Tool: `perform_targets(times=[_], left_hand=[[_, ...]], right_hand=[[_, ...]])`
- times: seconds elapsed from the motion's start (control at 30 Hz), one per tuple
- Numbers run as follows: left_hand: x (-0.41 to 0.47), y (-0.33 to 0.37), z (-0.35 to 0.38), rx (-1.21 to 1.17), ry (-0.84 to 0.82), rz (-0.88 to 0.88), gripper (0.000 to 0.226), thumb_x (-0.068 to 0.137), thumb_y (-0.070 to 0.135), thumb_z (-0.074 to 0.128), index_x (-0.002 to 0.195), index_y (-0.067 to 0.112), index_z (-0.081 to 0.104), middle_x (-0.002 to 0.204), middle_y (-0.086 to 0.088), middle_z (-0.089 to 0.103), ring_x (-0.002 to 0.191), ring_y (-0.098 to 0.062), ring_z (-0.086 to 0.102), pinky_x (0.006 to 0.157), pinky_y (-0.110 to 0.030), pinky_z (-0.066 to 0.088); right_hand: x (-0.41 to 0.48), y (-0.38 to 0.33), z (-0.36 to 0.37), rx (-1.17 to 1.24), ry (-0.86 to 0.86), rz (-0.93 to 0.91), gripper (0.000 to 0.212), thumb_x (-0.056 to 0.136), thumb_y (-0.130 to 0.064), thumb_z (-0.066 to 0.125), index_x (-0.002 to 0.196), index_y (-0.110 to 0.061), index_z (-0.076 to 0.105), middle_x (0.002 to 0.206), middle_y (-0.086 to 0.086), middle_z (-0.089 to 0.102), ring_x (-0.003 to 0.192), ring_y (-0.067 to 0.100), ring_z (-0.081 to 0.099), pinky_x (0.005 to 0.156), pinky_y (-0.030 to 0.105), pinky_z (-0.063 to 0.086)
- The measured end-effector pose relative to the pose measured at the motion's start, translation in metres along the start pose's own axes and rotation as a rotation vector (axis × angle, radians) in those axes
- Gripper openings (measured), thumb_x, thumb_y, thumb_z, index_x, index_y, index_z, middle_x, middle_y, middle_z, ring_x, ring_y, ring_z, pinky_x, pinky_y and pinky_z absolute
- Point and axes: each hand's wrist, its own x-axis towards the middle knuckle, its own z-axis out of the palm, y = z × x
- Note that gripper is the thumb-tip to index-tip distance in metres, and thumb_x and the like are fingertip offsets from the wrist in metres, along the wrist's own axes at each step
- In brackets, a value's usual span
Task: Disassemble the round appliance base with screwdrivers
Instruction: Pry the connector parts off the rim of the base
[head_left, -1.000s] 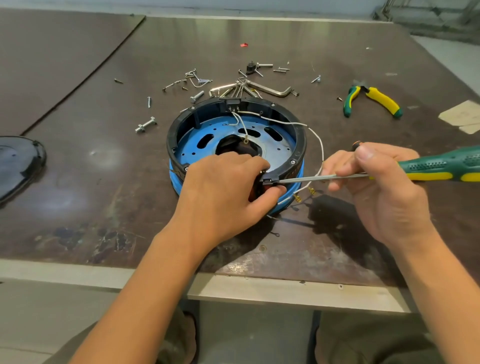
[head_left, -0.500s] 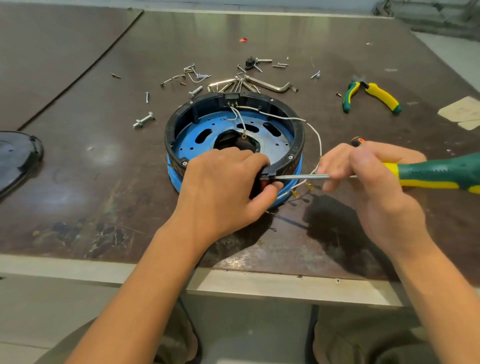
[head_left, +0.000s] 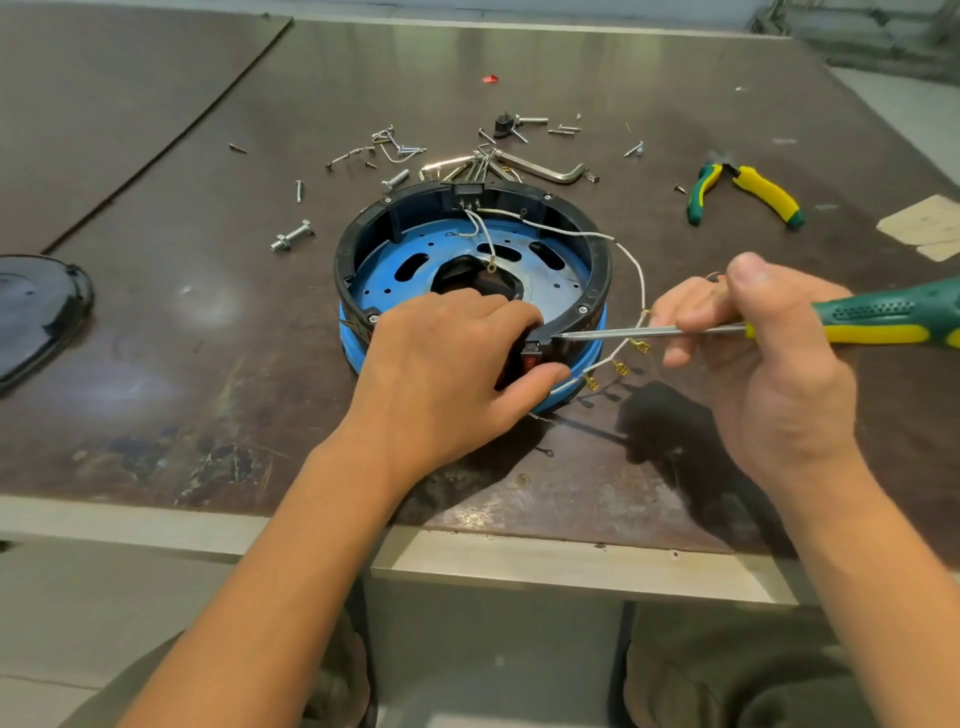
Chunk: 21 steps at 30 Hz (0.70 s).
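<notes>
The round appliance base (head_left: 395, 260), a black ring over a blue perforated plate, lies open in the middle of the table. White wires (head_left: 631, 270) with brass terminals hang over its right side. My left hand (head_left: 452, 374) grips the near rim, thumb under a small black switch with a red rocker (head_left: 531, 356). My right hand (head_left: 769, 364) holds a green and yellow screwdriver (head_left: 883, 322). Its thin shaft lies level and its tip touches the rim just above the switch.
Loose screws, bolts and a hex key set (head_left: 540, 169) lie scattered behind the base. Green and yellow pliers (head_left: 763, 192) rest at the back right. A black cover (head_left: 36, 312) sits at the left edge. The table's front edge (head_left: 519, 561) runs just below my wrists.
The screwdriver has shifted slightly, with its handle now a little lower and its tip still at the switch. My left hand keeps its grip on the rim.
</notes>
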Motion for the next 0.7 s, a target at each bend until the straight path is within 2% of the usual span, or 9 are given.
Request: perform_targets(times=[0.1, 0.17, 0.3, 0.4, 0.53, 0.7], left_hand=[[0.001, -0.001, -0.001, 0.003, -0.025, 0.015, 0.051, 0.092, 0.069, 0.042, 0.112, 0.029, 0.067, 0.088, 0.012, 0.069, 0.081, -0.011, 0.062, 0.064, -0.036, 0.052], [0.001, -0.003, -0.004, -0.018, -0.03, 0.041, 0.057, 0.09, 0.07, 0.044, 0.119, 0.026, 0.067, 0.094, 0.01, 0.071, 0.085, -0.013, 0.065, 0.065, -0.036, 0.054], [0.001, -0.01, -0.012, -0.171, -0.055, 0.048, 0.069, 0.086, 0.069, 0.048, 0.134, 0.02, 0.06, 0.114, 0.006, 0.072, 0.103, -0.015, 0.068, 0.077, -0.041, 0.059], [0.003, -0.017, -0.017, -0.237, -0.102, 0.013, 0.071, 0.084, 0.072, 0.041, 0.13, 0.024, 0.064, 0.111, 0.008, 0.073, 0.103, -0.014, 0.068, 0.082, -0.043, 0.058], [0.003, -0.019, -0.015, -0.235, -0.1, 0.006, 0.068, 0.083, 0.072, 0.041, 0.124, 0.026, 0.069, 0.104, 0.005, 0.076, 0.098, -0.019, 0.071, 0.077, -0.045, 0.058], [0.002, -0.019, -0.013, -0.203, -0.082, 0.001, 0.064, 0.086, 0.071, 0.039, 0.124, 0.028, 0.068, 0.105, 0.009, 0.074, 0.098, -0.018, 0.07, 0.071, -0.043, 0.058]], right_hand=[[-0.001, 0.004, 0.001, 0.018, -0.016, 0.01, 0.038, 0.095, -0.022, 0.055, 0.061, -0.018, 0.073, 0.057, -0.001, 0.062, 0.058, 0.031, 0.052, 0.063, 0.034, 0.048], [0.001, 0.002, 0.001, 0.026, -0.055, 0.017, 0.036, 0.093, -0.026, 0.056, 0.062, -0.019, 0.073, 0.057, -0.001, 0.063, 0.058, 0.031, 0.053, 0.061, 0.032, 0.048], [0.006, 0.002, -0.001, 0.026, -0.069, 0.015, 0.035, 0.092, -0.028, 0.056, 0.063, -0.02, 0.074, 0.058, -0.002, 0.064, 0.058, 0.033, 0.054, 0.058, 0.029, 0.048], [0.007, 0.005, -0.002, -0.011, -0.076, 0.018, 0.036, 0.093, -0.029, 0.056, 0.062, -0.022, 0.074, 0.057, -0.002, 0.063, 0.058, 0.036, 0.053, 0.059, 0.03, 0.047], [0.004, 0.006, -0.001, 0.005, -0.055, 0.055, 0.036, 0.092, -0.031, 0.056, 0.062, -0.021, 0.074, 0.058, 0.0, 0.064, 0.059, 0.034, 0.054, 0.059, 0.029, 0.048], [0.001, 0.008, -0.001, 0.064, -0.019, 0.125, 0.039, 0.095, -0.02, 0.053, 0.062, -0.013, 0.072, 0.056, 0.005, 0.062, 0.061, 0.035, 0.053, 0.062, 0.033, 0.049]])
